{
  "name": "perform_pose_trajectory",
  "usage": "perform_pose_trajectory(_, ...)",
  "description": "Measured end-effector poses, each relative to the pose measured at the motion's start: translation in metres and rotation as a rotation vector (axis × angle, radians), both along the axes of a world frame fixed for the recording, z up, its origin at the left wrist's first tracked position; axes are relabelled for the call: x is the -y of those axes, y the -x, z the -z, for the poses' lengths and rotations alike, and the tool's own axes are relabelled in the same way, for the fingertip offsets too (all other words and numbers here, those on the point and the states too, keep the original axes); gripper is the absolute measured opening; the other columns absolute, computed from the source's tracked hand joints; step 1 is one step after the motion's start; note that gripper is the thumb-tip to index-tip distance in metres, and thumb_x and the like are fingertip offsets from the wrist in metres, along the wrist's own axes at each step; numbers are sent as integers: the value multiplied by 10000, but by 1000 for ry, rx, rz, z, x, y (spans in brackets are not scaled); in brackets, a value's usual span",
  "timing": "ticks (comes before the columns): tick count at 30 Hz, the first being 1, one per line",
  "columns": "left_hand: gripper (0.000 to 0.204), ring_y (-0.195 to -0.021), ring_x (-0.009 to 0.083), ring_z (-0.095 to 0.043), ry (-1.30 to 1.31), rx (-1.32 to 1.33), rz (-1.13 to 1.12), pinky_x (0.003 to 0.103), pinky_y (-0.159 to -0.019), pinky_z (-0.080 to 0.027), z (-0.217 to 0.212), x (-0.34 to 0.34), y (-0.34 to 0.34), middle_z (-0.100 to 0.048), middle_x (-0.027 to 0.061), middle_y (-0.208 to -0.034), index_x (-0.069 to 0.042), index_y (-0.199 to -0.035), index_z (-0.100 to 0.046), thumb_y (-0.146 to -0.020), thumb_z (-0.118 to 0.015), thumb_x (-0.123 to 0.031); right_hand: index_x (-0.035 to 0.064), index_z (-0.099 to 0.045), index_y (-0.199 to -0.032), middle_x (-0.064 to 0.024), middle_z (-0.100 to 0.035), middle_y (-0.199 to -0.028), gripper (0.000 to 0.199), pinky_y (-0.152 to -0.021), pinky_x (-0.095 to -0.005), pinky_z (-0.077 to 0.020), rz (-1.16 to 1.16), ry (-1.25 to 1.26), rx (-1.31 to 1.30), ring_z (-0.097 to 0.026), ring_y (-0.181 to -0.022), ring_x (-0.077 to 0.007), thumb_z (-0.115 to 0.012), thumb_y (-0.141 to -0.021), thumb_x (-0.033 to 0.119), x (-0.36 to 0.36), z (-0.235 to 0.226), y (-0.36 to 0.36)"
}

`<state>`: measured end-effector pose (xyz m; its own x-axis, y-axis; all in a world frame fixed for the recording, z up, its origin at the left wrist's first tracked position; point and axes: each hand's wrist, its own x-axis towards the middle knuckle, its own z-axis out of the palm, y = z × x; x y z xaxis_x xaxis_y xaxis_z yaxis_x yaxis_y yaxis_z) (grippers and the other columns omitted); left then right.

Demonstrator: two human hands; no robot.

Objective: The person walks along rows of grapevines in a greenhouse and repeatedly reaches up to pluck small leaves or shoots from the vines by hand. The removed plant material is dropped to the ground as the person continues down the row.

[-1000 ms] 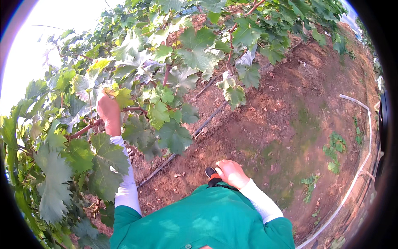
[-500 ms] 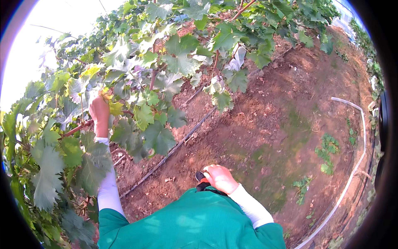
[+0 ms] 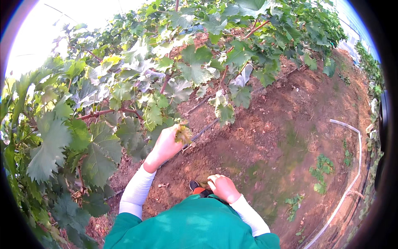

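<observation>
Foliage in a small, crumpled yellow-green tuft [image 3: 183,134] is gripped in the left hand [image 3: 164,144], whose fingers are closed on it. The tuft sits at the fingertip end of that hand, on its right side, and sticks out beyond the fingers; the part tucked inside the grip is hidden. The hand is raised over reddish-brown soil [image 3: 257,139], its back largely toward the camera, with a white sleeve [image 3: 139,186] running down from the wrist to a green shirt [image 3: 195,226]. In the picture, a dark hose [image 3: 206,128] on the ground runs just behind the tuft, slanting down to the left. To the left of the hand spread broad vine leaves [image 3: 99,155], with a reddish-brown cane [image 3: 108,112] passing among them, apart from the fingers. The right hand [image 3: 225,189] is near the front of the waist, well apart from the tuft, its fingers bent and pointing left; whether they are closed on anything, I cannot tell. A dark shoe [image 3: 193,185] shows just left of those fingers. Farther up, a whitish wrapping [image 3: 243,76] hangs among the leaves, and on the right a pale, bent pipe [image 3: 353,178] lies along the ground near low green weeds [image 3: 321,168].
</observation>
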<state>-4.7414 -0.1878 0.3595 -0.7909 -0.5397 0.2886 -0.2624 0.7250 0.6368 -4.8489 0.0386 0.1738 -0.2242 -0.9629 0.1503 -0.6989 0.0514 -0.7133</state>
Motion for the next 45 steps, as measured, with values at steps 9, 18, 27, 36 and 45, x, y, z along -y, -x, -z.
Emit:
perform_pose_trajectory(9, 291, -866, 435, -661, -126, 544, 32, 497, -746, -522, 193, -55, -8, -672, 266, -900, 8, -965, -671, -832, -646, -250, 42, -643, -1115, -177, -681, -1058, 266, -875, -467, -515, -62, -183, -39, -637, -1009, -376, -580, -945, 237, -21, 11, -1)
perform_pose_trajectory(18, 264, -749, 374, -656, -456, 953, -385, 464, -630, -501, 382, -40, -187, -681, 233, -832, 1, -882, -672, -861, -592, -250, 61, -630, -1103, -172, -682, -1027, 274, -843, -489, -521, -11, -157, -34, -655, -978, -367, -558, -951, 278, -43, 25, 5)
perform_pose_trajectory(27, 293, -632, 314, -651, -733, 910, -577, 431, -514, -479, 414, -88, -250, -689, 201, -763, -6, -800, -674, -891, -538, -250, 57, -604, -1034, -176, -675, -1000, 230, -817, -510, -518, -12, -174, -69, -659, -942, -375, -551, -943, 261, -52, 41, 3)
perform_pose_trajectory(36, 366, -515, 254, -647, -723, 749, -459, 397, -398, -458, 433, -49, -188, -698, 168, -695, -13, -718, -675, -921, -484, -250, 39, -578, -1099, -189, -651, -1064, 266, -878, -514, -495, -49, -306, 14, -622, -1042, -388, -553, -957, 262, -48, 28, -14)
perform_pose_trajectory(45, 252, -503, 228, -629, -630, 636, 165, 361, -436, -479, 428, -21, -9, -647, 158, -635, 40, -812, -639, -862, -419, -71, 26, -625, -1023, -208, -684, -963, 269, -763, -533, -531, 494, -295, 67, -666, -922, -412, -605, -904, 267, -83, 51, -13)
